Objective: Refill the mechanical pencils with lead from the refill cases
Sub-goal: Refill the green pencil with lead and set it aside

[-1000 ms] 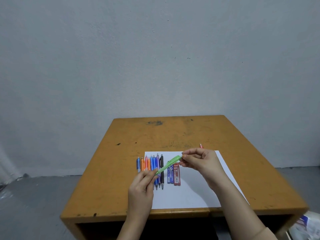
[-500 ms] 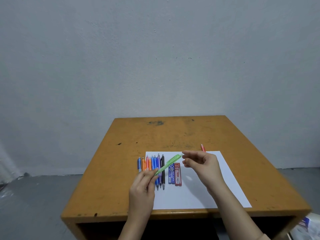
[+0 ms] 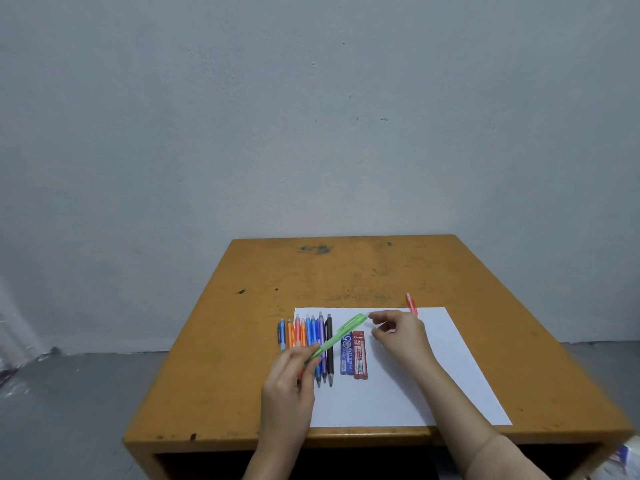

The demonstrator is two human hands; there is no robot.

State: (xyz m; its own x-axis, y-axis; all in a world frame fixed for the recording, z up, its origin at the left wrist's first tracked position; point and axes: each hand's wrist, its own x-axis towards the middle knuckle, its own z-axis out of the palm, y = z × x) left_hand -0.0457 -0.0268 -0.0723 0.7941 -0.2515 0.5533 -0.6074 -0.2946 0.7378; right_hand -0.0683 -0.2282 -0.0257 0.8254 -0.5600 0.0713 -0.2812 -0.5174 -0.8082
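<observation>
My left hand [image 3: 287, 382] grips the lower part of a green mechanical pencil [image 3: 341, 332], which slants up to the right above the paper. My right hand [image 3: 401, 336] hovers just off the pencil's top end, fingertips pinched on what looks like its tiny pale cap. Several more pencils [image 3: 311, 336], blue, orange, purple and black, lie side by side on the left of the white sheet [image 3: 433, 375]. Beside them lie a blue refill case [image 3: 346, 353] and a red refill case [image 3: 360, 355]. A red pencil [image 3: 411, 303] lies at the sheet's far edge.
The sheet lies on a worn yellow wooden desk [image 3: 346, 271] against a grey wall. The grey floor shows to the left, and some packaging [image 3: 620, 460] sits at the lower right corner.
My right hand gripped the green pencil's top end a second ago; it has since pulled a short way off to the right. My left hand keeps the pencil at the same slant.
</observation>
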